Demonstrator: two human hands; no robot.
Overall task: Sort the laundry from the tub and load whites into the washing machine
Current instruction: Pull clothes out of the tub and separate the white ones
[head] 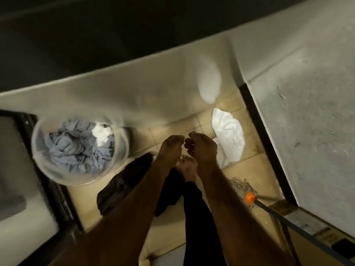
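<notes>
A clear round tub [38, 150] stands on the tiled floor at the left, holding crumpled blue-grey clothes [75, 148] and one white piece [100, 134]. A heap of white laundry [228, 137] lies on the floor at the right. A dark heap [123, 185] lies by my feet. A blurred white garment [209, 87] is in the air above the white heap. My left hand [172, 148] and my right hand [201, 148] hang side by side over the floor, fingers loosely curled, holding nothing.
A white surface with a dark frame [13, 189] fills the left edge. A mop with an orange fitting [250, 197] and blue handle lies at the right, beside a cardboard box [299, 219]. A rough grey wall [307, 112] rises on the right.
</notes>
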